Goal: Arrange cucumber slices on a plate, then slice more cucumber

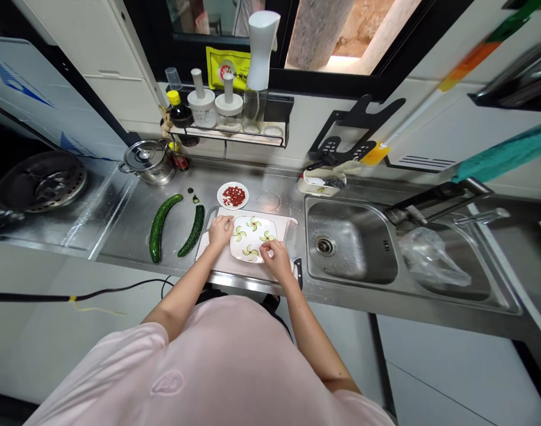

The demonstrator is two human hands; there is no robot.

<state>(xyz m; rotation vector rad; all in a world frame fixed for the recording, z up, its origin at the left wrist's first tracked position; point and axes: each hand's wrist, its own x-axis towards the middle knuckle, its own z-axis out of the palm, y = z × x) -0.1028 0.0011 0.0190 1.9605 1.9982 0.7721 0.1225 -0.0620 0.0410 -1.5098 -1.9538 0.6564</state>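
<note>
Cucumber pinwheels (253, 223), four little fans of thin slices, sit spaced around a white plate (233, 249), and that plate sits on a white cutting board (287, 228) at the front of the bench (270, 177). Hands are apart, one on each side of the plate. The left hand (220, 231) is draped over the plate's left edge, and the right hand (277, 260) has its fingertips (262, 246) on the plate just beside the nearest fan. Can't really tell from here if either one is gripping or just resting.

Just right of the board is a black-handled kitchen knife (298, 272), mostly hidden. Left of the board lie a whole cucumber (162, 228) and a shorter cucumber piece (193, 231), well apart from the plate. Behind the board is a small round plate of chopped red bits (233, 196), too small to say what they are.

Further left is a lidded steel pot (148, 163), next to a gas burner (39, 180). To the right is a stainless sink (350, 239), with a plastic bag (432, 257) in its second basin.
</note>
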